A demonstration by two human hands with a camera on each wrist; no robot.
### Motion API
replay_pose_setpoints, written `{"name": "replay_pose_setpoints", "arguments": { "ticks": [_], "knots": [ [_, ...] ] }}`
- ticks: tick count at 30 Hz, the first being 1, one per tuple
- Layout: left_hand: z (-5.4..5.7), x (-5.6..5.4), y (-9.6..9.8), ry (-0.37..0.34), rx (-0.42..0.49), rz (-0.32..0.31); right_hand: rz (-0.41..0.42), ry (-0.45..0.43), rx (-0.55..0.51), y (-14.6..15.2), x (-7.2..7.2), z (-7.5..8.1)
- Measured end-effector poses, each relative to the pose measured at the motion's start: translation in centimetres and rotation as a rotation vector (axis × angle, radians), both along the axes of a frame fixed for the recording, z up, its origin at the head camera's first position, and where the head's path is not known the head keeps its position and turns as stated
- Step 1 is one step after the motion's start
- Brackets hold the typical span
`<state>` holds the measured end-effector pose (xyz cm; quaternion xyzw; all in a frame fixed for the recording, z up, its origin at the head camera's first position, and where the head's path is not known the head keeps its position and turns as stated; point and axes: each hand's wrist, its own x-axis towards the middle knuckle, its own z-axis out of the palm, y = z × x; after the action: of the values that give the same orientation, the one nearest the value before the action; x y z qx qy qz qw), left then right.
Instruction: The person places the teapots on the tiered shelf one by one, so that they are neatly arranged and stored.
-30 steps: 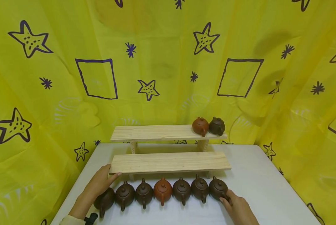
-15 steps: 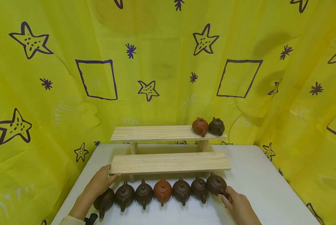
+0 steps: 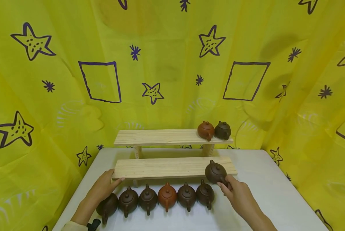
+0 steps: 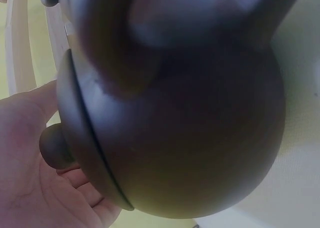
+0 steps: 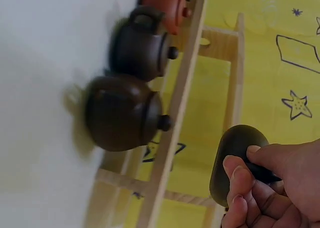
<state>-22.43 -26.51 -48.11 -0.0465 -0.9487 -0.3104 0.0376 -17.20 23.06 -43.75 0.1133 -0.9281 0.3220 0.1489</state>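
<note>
Head alone seemingly shows held teapot's [image 3: 216, 174] spout [image 3: 211, 162].

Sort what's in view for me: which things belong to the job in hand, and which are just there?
Apparently part of the job:
held teapot, by its handle, in the right hand
six teapots in the front row
lower shelf, left hand at its left end
upper shelf with two teapots

Just there:
yellow curtain
white table, merely support
black object near the left wrist

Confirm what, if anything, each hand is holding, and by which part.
Right hand: a dark brown teapot, by its handle. Left hand: the lower wooden shelf, by its front left corner.
</note>
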Motion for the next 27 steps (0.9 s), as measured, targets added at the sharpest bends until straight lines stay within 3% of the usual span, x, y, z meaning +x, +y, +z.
{"name": "replay_pose_setpoints", "arguments": {
  "ticks": [15,27],
  "knots": [
    [-0.1,-0.1,-0.1,-0.004,-0.022,0.017,0.06,0.076,0.027,-3.9,-6.4,6.0],
    [-0.3,-0.3,-0.1,-0.01,-0.025,0.022,0.064,0.045,0.012,-6.8,-11.4,7.2]
  ]
}}
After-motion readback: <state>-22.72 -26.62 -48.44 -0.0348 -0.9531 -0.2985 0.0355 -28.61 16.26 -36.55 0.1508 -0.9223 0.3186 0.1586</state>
